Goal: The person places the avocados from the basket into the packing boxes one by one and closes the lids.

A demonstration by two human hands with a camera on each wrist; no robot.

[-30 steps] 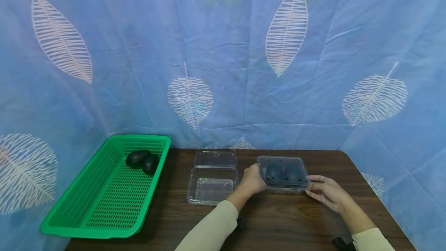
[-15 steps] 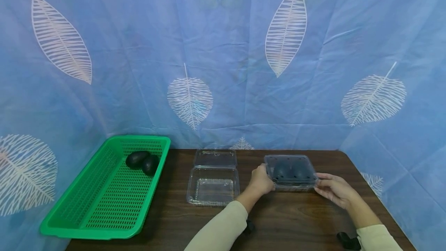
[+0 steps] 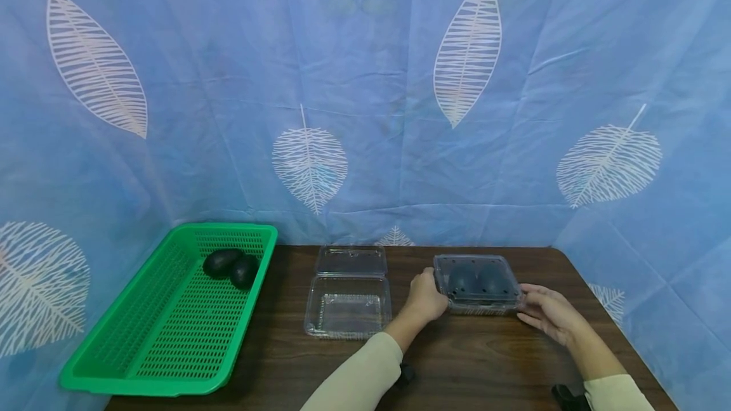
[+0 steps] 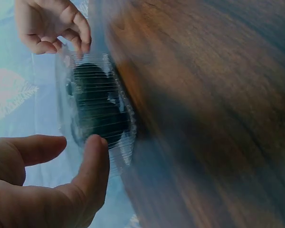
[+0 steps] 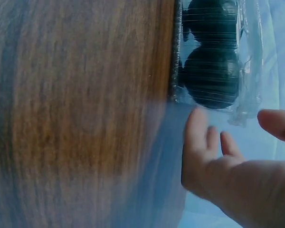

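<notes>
A lidded clear plastic clamshell box (image 3: 477,284) with dark avocados (image 5: 211,76) inside lies at the back right of the table. My left hand (image 3: 425,297) is at its left end; in the left wrist view, thumb and finger are spread, with a fingertip right at the ribbed wall. At the opposite end is my right hand (image 3: 551,314), fingers relaxed and thumb apart in the right wrist view, fingertips close to the box's edge. A second clear clamshell box (image 3: 348,306) stands with its lid folded back, left of my left hand, nothing inside.
A green slotted basket (image 3: 143,385) stands on the left, with two dark avocados (image 3: 244,271) toward its far right corner. The brown wooden table (image 3: 474,366) ends at a blue leaf-print cloth (image 3: 365,163) behind and to the sides.
Both hands and the filled box have shifted right and slightly back over the first half second; since then the box has stayed almost in place. The basket and second box have not moved.
</notes>
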